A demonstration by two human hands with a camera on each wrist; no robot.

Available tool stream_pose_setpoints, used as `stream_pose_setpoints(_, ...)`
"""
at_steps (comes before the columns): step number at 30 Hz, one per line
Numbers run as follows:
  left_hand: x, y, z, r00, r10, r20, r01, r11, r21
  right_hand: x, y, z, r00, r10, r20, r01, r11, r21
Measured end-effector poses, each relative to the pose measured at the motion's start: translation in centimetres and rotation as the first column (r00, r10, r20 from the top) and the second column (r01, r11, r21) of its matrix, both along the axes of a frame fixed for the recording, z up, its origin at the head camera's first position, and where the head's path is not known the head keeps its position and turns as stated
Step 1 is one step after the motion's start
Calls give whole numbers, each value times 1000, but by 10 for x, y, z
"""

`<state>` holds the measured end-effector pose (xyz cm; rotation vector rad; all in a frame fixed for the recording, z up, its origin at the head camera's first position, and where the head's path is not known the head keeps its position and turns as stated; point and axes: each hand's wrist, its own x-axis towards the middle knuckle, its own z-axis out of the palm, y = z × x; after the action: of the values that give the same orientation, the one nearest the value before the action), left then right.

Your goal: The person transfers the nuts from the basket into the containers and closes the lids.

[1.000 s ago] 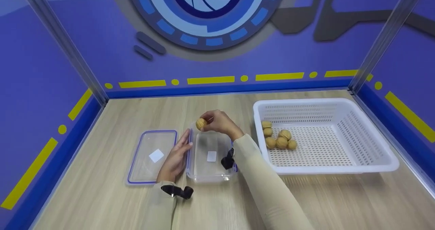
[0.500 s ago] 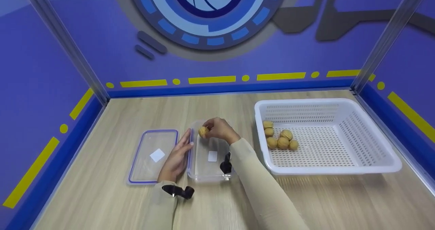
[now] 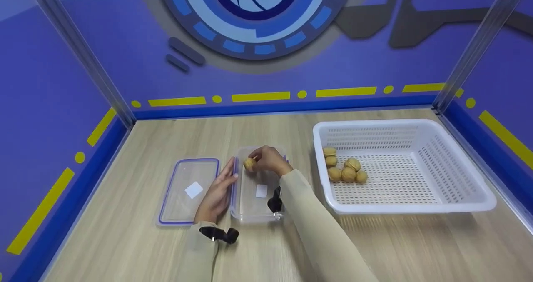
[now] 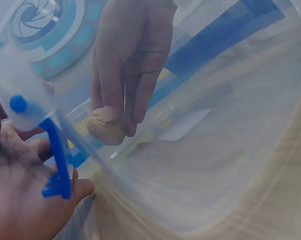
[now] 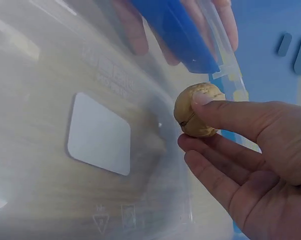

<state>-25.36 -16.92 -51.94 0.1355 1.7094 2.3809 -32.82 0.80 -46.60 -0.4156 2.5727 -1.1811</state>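
A walnut (image 5: 198, 110) is pinched between the thumb and fingers of my right hand (image 3: 268, 160), inside the far left part of a clear plastic box (image 3: 254, 209). In the left wrist view the same walnut (image 4: 106, 127) shows through the box's side wall. My left hand (image 3: 216, 193) rests along the outside of the box's left wall, its fingers extended. A blue-edged clear lid (image 3: 179, 207) lies flat to the left, partly behind that hand. A white label (image 5: 99, 134) sits on the box's bottom.
To the right stands a white perforated basket (image 3: 410, 208) with several walnuts (image 3: 348, 174) gathered at its left side. Blue panels (image 3: 266, 78) wall in the wooden table (image 3: 200, 138) at the back and both sides.
My right hand has moved from above the box's far rim down and slightly nearer into the box, still pinching the walnut. My left hand has stayed at the box's side.
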Motion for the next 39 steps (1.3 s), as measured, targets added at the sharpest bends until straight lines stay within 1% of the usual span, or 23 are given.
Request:
stream_pose_setpoints(3, 0, 0, 0, 1000, 1, 10, -1, 1000, 14, 0, -1, -2, 1000, -12, 27, 12, 1000, 6)
stream_pose_setpoints(9, -1, 0, -1, 1000, -2, 19, 1, 999, 34, 0, -2, -6, 999, -17, 38, 17, 1000, 0)
stream_pose_setpoints(13, 0, 0, -1, 1000, 6, 12, -7, 999, 40, 0, -2, -7, 998, -15, 55, 16, 1000, -10)
stream_pose_setpoints(17, -1, 0, -2, 1000, -2, -3, 2, 999, 35, 0, -2, -7, 997, -19, 68, 20, 1000, -9)
stream_pose_setpoints(25, 0, 0, 0, 1000, -15, -2, 15, 1000, 16, 1, 0, -9, 1000, 22, 8, -22, 999, -49)
stream_pose_setpoints(33, 0, 1, 0, 1000, 5, 0, -5, 999, 32, 2, 0, -7, 1000, 14, -9, -14, 998, -58)
stream_pose_setpoints(39, 0, 1, -1, 1000, 5, -8, -4, 999, 46, 1, 0, -4, 1000, -1, -8, 1, 998, -66)
